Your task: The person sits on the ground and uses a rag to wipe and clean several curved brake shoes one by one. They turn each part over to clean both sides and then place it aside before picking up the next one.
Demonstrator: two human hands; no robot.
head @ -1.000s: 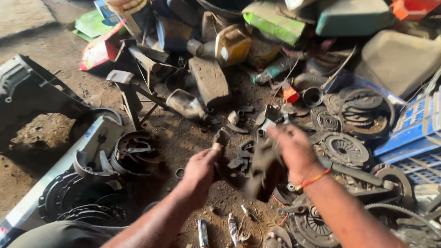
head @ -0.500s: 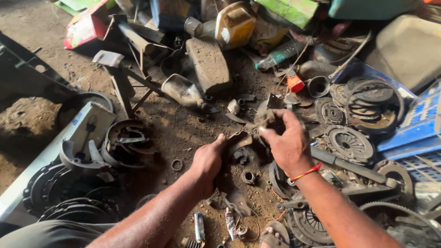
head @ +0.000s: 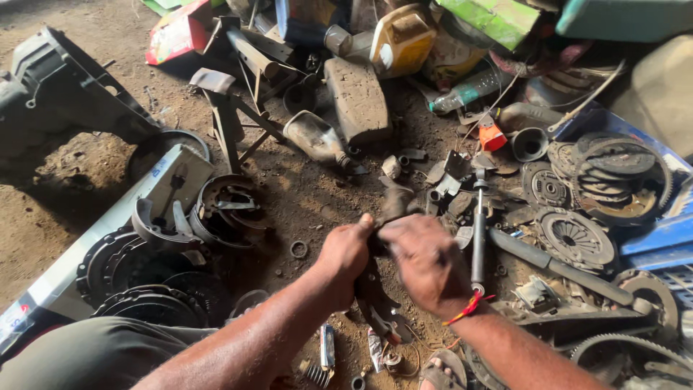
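Left hand point(head: 346, 253): my fingers closed around a dark greasy metal part point(head: 395, 204)
Right hand point(head: 426, 256): gripping the same part

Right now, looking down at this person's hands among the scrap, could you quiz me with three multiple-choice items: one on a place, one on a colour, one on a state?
1. Where does the yellow plastic jug lie?
A. far side of the pile
B. beside the sandal
C. on the blue crate

2. What colour is the thread band on the right hand's wrist?
A. green
B. red
C. white

3. How do the two hands hold the dark greasy metal part?
A. left hand only
B. neither touches
C. both grip it

Answers: 1 A, it sits near the top edge. 2 B, red with a little yellow. 3 C, both hands close around it.
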